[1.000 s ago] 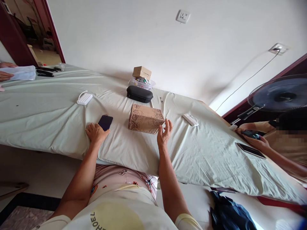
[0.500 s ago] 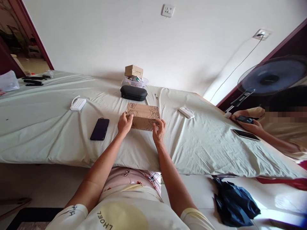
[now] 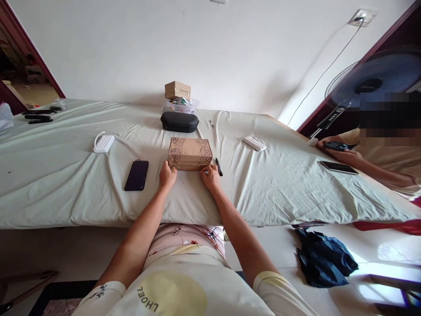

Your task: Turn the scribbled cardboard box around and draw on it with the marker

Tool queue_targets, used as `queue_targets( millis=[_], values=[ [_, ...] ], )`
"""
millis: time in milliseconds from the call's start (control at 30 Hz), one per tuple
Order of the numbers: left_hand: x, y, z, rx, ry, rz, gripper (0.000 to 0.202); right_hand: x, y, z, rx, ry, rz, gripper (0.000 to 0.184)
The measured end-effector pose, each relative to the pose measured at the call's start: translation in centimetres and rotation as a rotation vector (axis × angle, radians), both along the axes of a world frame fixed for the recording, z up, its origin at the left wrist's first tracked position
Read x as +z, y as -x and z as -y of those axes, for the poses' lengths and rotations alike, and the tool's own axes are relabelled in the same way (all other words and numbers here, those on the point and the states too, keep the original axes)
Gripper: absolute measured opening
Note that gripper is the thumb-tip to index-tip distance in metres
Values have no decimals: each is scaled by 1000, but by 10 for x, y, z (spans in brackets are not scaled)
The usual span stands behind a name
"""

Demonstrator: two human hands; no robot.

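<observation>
A brown cardboard box with black line drawings near its corners rests on the cloth-covered table in front of me. My left hand grips its front left corner with curled fingers. At the front right corner, my right hand has its fingers bent against the box's front edge. A black pen lies just right of the box, close to my right hand. Both hands' fingertips are partly hidden.
A black case sits behind the box, before a plastic tub topped by a small carton. A phone and white power bank lie left; another power bank lies right. A co-worker's hands hold a dark object.
The box has been lowered and turned slightly, showing more of its top and less of its front. My hands moved down to its lower front corners. The pen now shows beside it.
</observation>
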State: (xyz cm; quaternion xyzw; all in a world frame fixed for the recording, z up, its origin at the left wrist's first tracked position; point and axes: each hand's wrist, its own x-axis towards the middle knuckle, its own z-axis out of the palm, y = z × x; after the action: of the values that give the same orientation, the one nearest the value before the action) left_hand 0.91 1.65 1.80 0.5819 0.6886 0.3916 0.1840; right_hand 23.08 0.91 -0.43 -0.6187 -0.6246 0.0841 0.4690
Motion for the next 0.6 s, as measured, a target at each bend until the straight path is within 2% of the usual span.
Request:
queue_targets(
  millis=[167, 400, 500, 600],
  values=[
    [0, 3, 1, -21, -7, -53, 29, -4, -2, -1, 0, 23, 43, 10],
    [0, 4, 2, -25, -9, -15, 31, -6, -5, 0, 33, 1, 40, 13],
    [-1, 3, 2, -16, -28, 14, 46, -4, -4, 0, 21, -50, 44, 11],
    [-1, 2, 5, -8, -123, 38, 71, 1, -1, 3, -27, -191, 52, 14]
  ],
)
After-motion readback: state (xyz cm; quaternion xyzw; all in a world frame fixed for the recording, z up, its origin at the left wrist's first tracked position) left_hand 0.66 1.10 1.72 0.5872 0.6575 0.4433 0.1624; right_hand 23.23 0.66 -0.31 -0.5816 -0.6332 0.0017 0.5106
